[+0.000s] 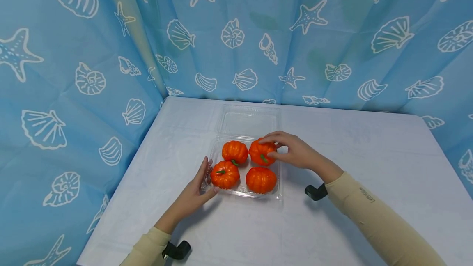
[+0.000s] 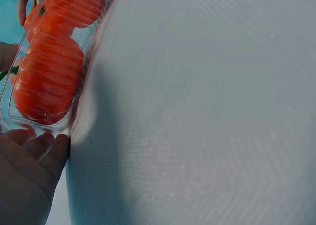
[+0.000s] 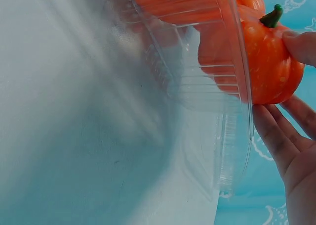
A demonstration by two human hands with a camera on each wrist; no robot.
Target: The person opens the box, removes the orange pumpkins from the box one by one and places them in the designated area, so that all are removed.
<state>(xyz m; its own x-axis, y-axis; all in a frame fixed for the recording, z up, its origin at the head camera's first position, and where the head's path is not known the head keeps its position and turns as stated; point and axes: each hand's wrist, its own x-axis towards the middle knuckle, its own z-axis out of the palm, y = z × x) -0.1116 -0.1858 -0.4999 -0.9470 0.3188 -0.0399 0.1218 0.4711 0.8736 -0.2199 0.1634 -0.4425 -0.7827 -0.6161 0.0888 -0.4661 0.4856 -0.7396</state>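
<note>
Several small orange toy pumpkins with green stems sit in a clear plastic clamshell box (image 1: 240, 191). My right hand (image 1: 292, 149) holds the back right pumpkin (image 1: 260, 152), thumb on one side and fingers on the other. In the right wrist view this pumpkin (image 3: 274, 62) shows above the box's rim, its stem up. My left hand (image 1: 194, 192) rests against the box's left side, fingers fairly straight, thumb by the front left corner. The front left pumpkin (image 1: 225, 177) is nearest to it. The back left (image 1: 235, 151) and front right (image 1: 261, 180) pumpkins lie beside the others.
The box's clear lid (image 1: 250, 121) lies folded back, away from me. A white cloth (image 1: 354, 147) covers the table. Blue curtains (image 1: 221, 52) with white shell prints stand behind and at the sides. Each wrist wears a black camera mount (image 1: 315, 192).
</note>
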